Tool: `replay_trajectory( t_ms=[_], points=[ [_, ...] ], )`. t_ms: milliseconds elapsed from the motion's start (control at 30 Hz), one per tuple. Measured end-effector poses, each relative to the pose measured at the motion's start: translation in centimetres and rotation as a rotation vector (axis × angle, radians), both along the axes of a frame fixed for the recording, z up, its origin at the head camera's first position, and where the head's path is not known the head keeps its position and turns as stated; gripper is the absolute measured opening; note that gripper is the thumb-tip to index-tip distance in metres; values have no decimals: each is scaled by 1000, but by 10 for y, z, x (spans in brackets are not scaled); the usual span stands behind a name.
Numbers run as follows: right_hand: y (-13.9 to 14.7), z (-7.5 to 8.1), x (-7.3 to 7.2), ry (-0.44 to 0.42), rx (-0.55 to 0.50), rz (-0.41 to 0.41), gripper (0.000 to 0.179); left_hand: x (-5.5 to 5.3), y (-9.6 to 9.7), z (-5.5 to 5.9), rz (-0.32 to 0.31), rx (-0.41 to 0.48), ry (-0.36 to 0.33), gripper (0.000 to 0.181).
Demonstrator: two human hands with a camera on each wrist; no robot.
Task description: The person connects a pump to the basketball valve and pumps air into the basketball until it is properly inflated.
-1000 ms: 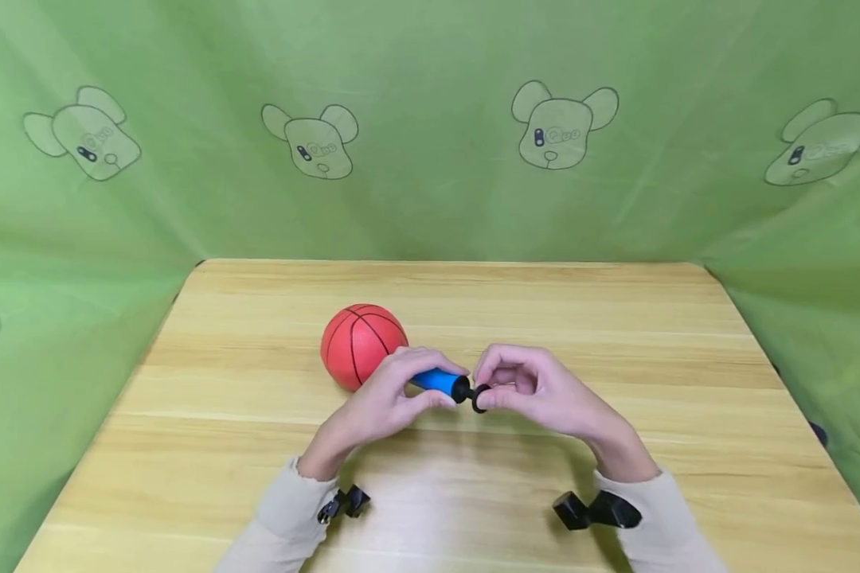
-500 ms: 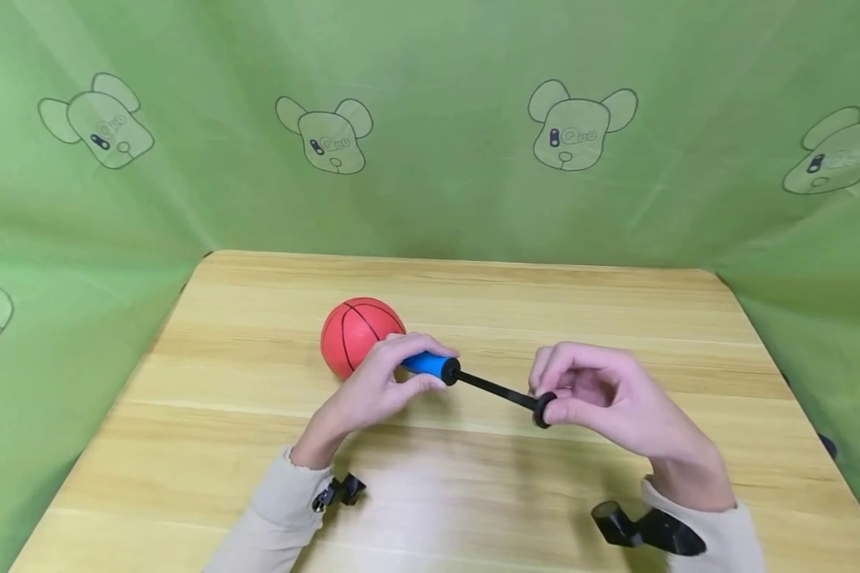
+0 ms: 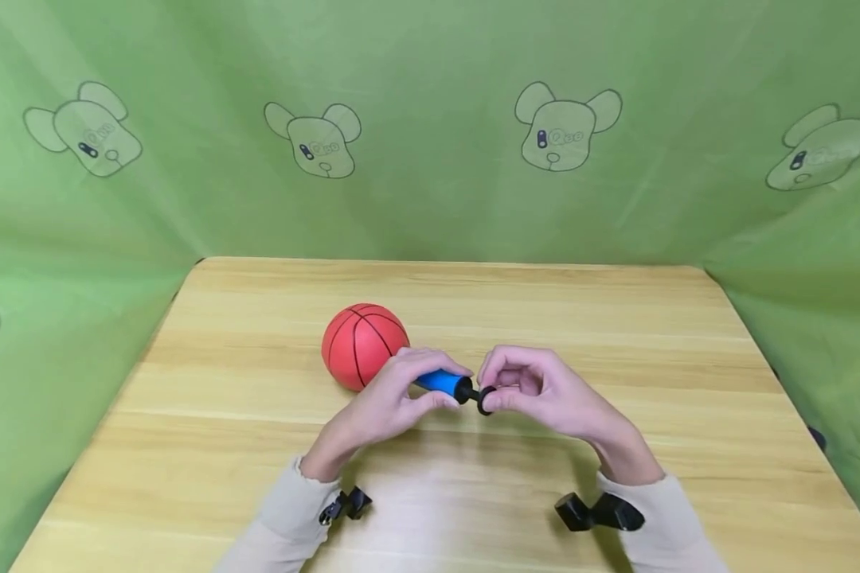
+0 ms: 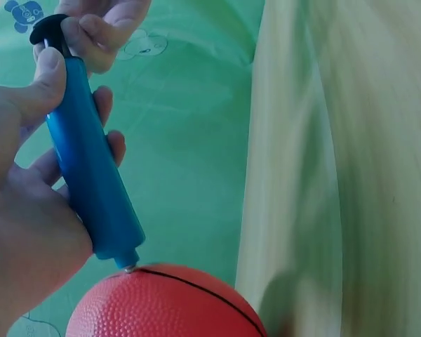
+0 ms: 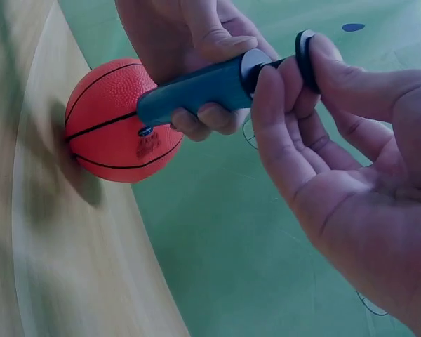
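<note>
A blue hand pump [image 4: 91,154] with a black plunger lies in the grip of my left hand [image 3: 383,398], fingers and thumb curled round its barrel. Its nozzle end meets the red toy basketball [image 3: 361,346], as the left wrist view shows. With thumb and fingers, my right hand [image 3: 545,390] pinches the black round plunger handle [image 5: 306,62]. Only a short stretch of the black rod shows between handle and barrel. The ball rests on the wooden table, left of both hands and partly behind the left one.
The wooden table [image 3: 616,318] spreads out on all sides of the hands. A green curtain [image 3: 430,199] printed with bear heads hangs behind it and along both sides. Black camera mounts [image 3: 598,512] sit on both wrists.
Half a second ago my right hand had drawn the plunger far out to the right; now it is pushed back in, much as one second ago. The left hand keeps its grip.
</note>
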State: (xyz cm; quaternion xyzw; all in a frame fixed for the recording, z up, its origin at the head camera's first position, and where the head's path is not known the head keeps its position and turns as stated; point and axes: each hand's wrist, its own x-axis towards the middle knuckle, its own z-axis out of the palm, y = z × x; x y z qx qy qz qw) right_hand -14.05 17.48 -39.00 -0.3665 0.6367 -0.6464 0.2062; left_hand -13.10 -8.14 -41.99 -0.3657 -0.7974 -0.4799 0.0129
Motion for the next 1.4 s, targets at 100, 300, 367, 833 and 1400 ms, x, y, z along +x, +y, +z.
replay_trajectory(
  t_ms=[100,300,367,833,1400],
  points=[
    [2,7,3,16,2,1,17,-1,-1,1,-5,13,-8,28],
    [23,32,14,164,-162,57,28,-7,-10,6,46,31,-1,32],
    [30,36,17,198,-216,81,30,-7,-13,7,62,33,1,32],
    [9,6,2,43,-29,-22,15,-2,-7,3,73,21,45,30],
    [12,23,13,117,-63,30,27,-3,-11,1,31,18,-15,31]
  ],
)
